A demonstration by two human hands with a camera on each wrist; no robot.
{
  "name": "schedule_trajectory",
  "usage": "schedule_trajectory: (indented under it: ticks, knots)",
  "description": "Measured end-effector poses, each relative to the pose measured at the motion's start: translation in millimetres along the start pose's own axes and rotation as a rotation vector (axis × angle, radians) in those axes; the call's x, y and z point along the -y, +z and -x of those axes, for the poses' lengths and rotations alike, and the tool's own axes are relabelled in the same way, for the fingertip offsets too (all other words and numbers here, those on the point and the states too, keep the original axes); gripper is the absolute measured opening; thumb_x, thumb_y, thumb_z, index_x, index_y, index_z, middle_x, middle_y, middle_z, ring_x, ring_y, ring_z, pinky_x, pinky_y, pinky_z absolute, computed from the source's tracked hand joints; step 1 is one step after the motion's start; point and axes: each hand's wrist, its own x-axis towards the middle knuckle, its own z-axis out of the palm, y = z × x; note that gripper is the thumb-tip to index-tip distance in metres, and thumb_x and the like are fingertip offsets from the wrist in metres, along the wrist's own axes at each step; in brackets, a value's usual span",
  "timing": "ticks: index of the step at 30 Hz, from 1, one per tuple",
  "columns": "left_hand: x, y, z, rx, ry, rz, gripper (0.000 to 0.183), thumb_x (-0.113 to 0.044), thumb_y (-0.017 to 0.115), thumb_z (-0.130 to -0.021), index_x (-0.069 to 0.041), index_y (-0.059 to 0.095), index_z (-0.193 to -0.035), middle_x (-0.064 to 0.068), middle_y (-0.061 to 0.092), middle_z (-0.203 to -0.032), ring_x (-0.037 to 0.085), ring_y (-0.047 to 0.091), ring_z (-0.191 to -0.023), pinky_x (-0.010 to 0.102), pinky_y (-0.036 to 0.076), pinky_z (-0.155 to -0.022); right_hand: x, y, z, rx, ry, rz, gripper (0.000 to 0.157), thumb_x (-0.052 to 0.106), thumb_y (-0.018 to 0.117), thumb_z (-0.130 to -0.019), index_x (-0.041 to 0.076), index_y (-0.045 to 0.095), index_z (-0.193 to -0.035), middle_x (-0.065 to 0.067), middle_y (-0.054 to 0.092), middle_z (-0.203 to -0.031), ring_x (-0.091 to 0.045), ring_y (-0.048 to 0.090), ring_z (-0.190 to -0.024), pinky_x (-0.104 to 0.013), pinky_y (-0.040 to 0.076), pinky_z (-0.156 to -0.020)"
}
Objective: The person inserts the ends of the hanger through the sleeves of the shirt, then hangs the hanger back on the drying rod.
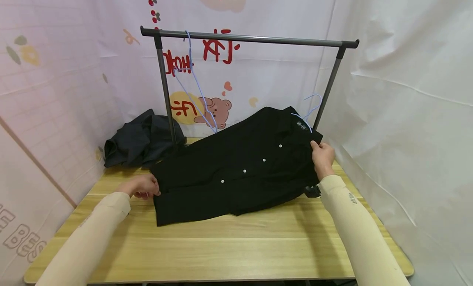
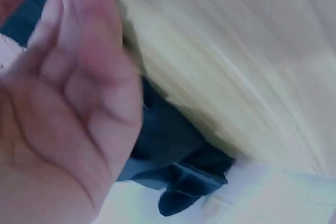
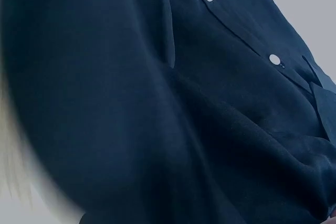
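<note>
The black shirt [image 1: 240, 191] stretches over the table [image 1: 221, 257], your left hand [image 1: 147, 186] pinching its hem and right hand [image 1: 323, 157] its shoulder; tugging sideways could pull the hanger [image 1: 306, 118] from its collar.

Shirt [image 1: 207, 171]: matt cloth; buttons [image 1: 264, 160]: smooth, plastic-looking. Tabletop [image 1: 229, 253]: smooth wood grain. Rail [image 1: 251, 39]: metal-looking, faintly glossy.

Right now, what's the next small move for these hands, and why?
Probably lower the black shirt flat onto the table. The left hand pinches its hem and the right hand its shoulder end, so neither is free. The hanger at the collar has its hook off the rail; laying the shirt down should free a hand for it.
</note>
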Motion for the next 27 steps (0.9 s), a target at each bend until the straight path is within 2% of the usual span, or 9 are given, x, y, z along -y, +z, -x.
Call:
schedule_trajectory:
  ticks: [3,6,9,14,20,25,27]
  knots:
    - [-1.2,-13.9,-3.6,-0.116,-0.009,-0.011,0.018,-0.014,0.061,-0.098,0.0,0.065,-0.088,0.006,0.055,-0.071,0.015,0.047,-0.057,0.029,0.037,-0.054,-0.8,-0.7,-0.2,0.005,0.015,-0.002,0.044,0.034,0.058,-0.101,0.004,0.044,-0.071,-0.003,0.033,-0.064,-0.021,0.038,-0.061,-0.03,0.031,-0.051]
    - [-10.6,-27.6,-9.2,-0.263,0.021,-0.036,0.031,-0.026,0.059,-0.1,0.004,0.064,-0.105,0.012,0.059,-0.083,0.022,0.055,-0.07,0.035,0.045,-0.062,-1.9,0.0,-0.8,0.004,0.019,-0.008,0.044,0.034,0.059,-0.1,0.004,0.044,-0.071,-0.003,0.033,-0.063,-0.021,0.038,-0.06,-0.03,0.031,-0.05]
    - [-23.1,-39.7,-15.0,-0.394,0.047,-0.09,0.044,-0.035,0.055,-0.102,0.007,0.061,-0.118,0.021,0.061,-0.099,0.032,0.059,-0.085,0.044,0.049,-0.072,-2.7,1.6,-1.2,-0.012,0.007,-0.007,0.045,0.034,0.06,-0.1,0.005,0.044,-0.07,-0.002,0.032,-0.062,-0.021,0.038,-0.061,-0.03,0.031,-0.051]
    - [-42.0,-56.9,-26.7,-0.587,0.073,-0.154,0.054,-0.04,0.05,-0.103,0.007,0.057,-0.128,0.029,0.056,-0.125,0.045,0.055,-0.108,0.058,0.045,-0.09,-2.1,4.5,-1.5,-0.024,-0.018,-0.007,0.045,0.033,0.062,-0.099,0.005,0.045,-0.069,-0.001,0.031,-0.061,-0.022,0.037,-0.064,-0.03,0.031,-0.053]
    - [-71.4,-74.3,-41.6,-0.708,0.085,-0.129,0.063,-0.041,0.045,-0.104,0.009,0.042,-0.143,0.033,0.047,-0.138,0.05,0.046,-0.123,0.062,0.036,-0.102,0.6,3.3,-1.8,0.006,-0.019,-0.012,0.044,0.034,0.061,-0.099,0.004,0.046,-0.07,-0.002,0.032,-0.063,-0.022,0.038,-0.064,-0.03,0.031,-0.052]
    - [-97.2,-85.2,-54.8,-0.736,0.109,-0.054,0.072,-0.04,0.043,-0.105,0.009,0.021,-0.153,0.036,0.034,-0.148,0.052,0.036,-0.133,0.061,0.029,-0.108,2.7,-0.2,-1.4,-0.01,-0.028,0.019,0.045,0.034,0.061,-0.099,0.004,0.047,-0.069,-0.003,0.034,-0.062,-0.023,0.04,-0.064,-0.03,0.031,-0.05]
    - [-104.6,-88.2,-58.8,-0.739,0.131,-0.029,0.069,-0.037,0.041,-0.105,0.009,0.02,-0.153,0.036,0.035,-0.147,0.052,0.037,-0.132,0.06,0.03,-0.108,3.6,-1.1,-2.1,-0.012,-0.04,0.044,0.045,0.035,0.061,-0.099,0.004,0.048,-0.07,-0.003,0.035,-0.062,-0.023,0.041,-0.065,-0.031,0.032,-0.051]
